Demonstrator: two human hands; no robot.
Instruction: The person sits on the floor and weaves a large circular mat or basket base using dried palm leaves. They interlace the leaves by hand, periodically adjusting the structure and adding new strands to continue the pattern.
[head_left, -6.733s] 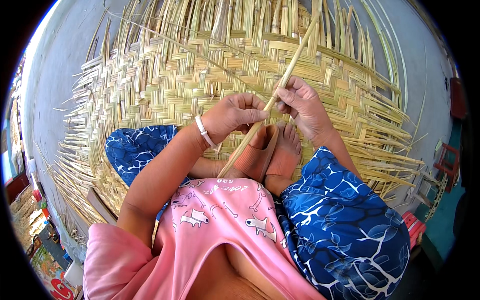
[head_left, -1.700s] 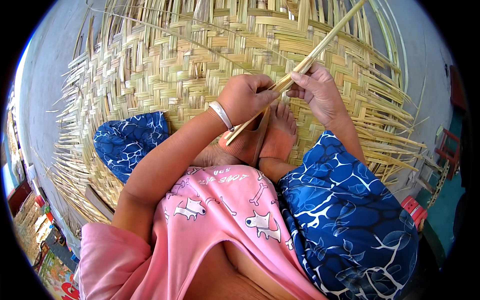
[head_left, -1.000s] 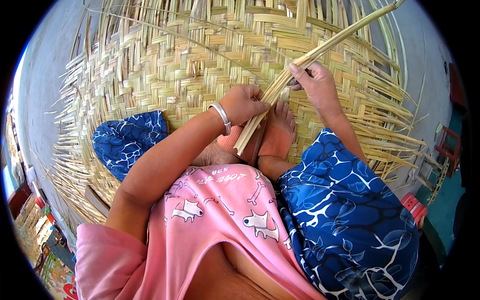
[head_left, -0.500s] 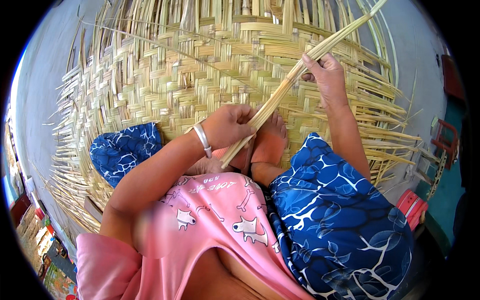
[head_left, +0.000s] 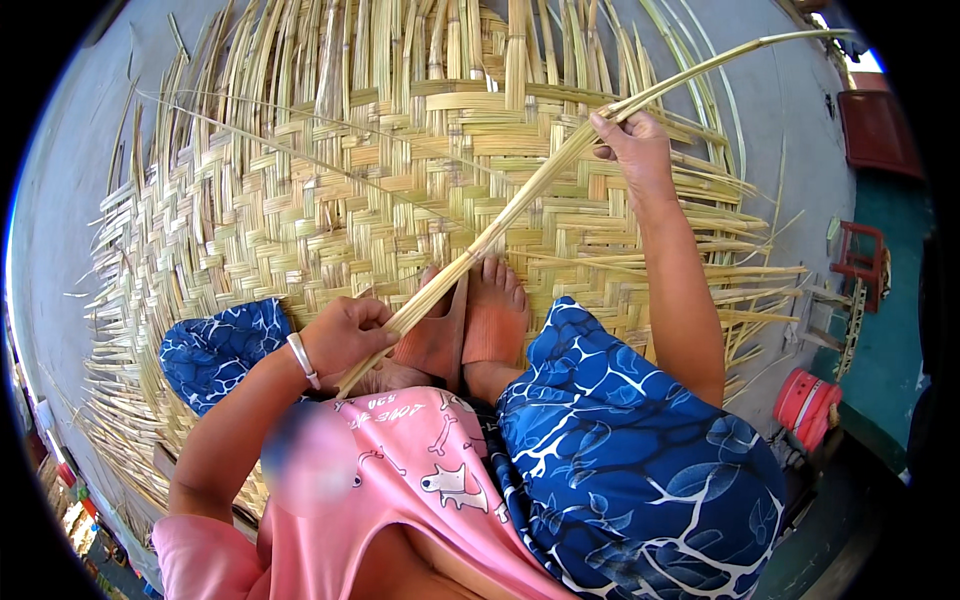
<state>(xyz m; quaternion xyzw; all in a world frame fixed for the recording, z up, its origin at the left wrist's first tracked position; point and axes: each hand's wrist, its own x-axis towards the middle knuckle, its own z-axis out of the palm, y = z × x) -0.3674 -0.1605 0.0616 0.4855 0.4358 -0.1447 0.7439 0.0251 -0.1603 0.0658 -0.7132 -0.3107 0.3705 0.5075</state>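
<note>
A long bundle of split cane strips (head_left: 520,203) slants across in front of me, from my lap up to the far right, its thin far end bending over the floor. Near its lower end my left hand (head_left: 350,335) is closed around it, a silver bangle on the wrist. My right hand (head_left: 632,150) pinches the strips farther up, between thumb and fingers. Below the bundle lies a large woven cane mat (head_left: 330,190), with a twill pattern in the middle and loose strip ends around its edges. My feet in orange sandals (head_left: 492,320) rest on the mat.
Grey floor (head_left: 90,120) borders the mat. On the right are a pink-red bucket (head_left: 805,408), a reddish-brown chair frame (head_left: 860,265) and a dark red panel (head_left: 880,130). Long loose strips (head_left: 690,70) stick out past the mat's far right corner. Blue patterned cloth (head_left: 640,450) covers my legs.
My left hand has moved down and left along with the bundle's lower end. My right hand has shifted slightly left and now grips nearer the thin end. The view has also shifted.
</note>
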